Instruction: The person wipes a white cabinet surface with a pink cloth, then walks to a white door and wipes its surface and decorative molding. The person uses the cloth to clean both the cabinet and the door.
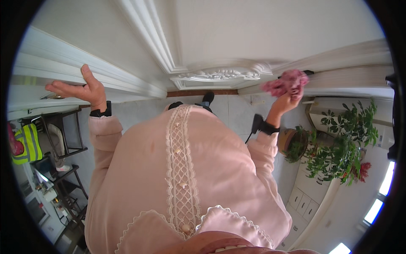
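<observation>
A white panelled door (228,28) with carved relief moulding (222,74) stands before me. My right hand (290,100) grips a crumpled pink cloth (290,81) at the door's right edge. A black fitting (312,72), perhaps a handle, sticks out partly hidden behind the cloth. Raised on the other side, my left hand (81,90) is empty, with thumb and fingers apart, by the white door frame (104,71). Whether it touches the frame I cannot tell. A metal handle (52,96) shows just under its fingers.
Grey floor tiles (219,108) lie underfoot. At right are a leafy potted plant (336,155), a round planter (287,141) and white drawer cabinets (303,203). On the left, a seated person wears a yellow reflective vest (28,143), near dark-framed chairs (76,136).
</observation>
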`<state>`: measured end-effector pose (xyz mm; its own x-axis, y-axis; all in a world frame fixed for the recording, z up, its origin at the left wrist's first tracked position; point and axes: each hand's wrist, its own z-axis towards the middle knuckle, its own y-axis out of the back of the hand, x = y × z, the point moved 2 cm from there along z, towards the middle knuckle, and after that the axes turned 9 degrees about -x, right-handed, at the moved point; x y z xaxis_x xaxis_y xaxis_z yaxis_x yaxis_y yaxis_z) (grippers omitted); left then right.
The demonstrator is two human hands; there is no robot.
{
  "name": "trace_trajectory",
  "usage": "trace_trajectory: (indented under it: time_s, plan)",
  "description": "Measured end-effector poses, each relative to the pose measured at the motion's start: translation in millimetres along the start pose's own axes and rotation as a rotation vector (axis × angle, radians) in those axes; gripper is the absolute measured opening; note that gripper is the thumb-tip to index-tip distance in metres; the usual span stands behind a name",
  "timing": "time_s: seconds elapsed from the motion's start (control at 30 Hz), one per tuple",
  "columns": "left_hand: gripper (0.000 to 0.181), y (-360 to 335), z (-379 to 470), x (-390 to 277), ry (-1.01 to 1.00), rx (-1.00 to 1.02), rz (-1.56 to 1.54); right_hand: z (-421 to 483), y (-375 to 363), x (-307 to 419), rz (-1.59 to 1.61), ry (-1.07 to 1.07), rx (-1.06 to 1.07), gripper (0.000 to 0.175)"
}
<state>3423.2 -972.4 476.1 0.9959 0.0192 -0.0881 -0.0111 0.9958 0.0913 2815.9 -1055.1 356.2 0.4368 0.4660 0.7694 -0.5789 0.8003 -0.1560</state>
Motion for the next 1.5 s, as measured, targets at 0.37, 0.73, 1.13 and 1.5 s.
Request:
trace_trajectory:
  time_s: [0.37,0.73,1.13,1.5]
  plan:
    - [0.1,12,-7,3,0.026,0.0,0.003,-59,-45,-74,0.141,-0.498,0.012,0.067]
    - [0.103,8,-4,-7,0.045,0.005,-0.002,-114,-18,-113,0.132,-0.718,-0.01,0.039]
    - [0.099,-2,-1,-17,0.04,-0.004,-0.038,-148,-46,-91,0.172,-0.782,-0.113,0.037]
    - [0.097,-9,-2,-20,0.053,0.003,-0.016,-179,-41,-112,0.084,-0.812,0.014,0.027]
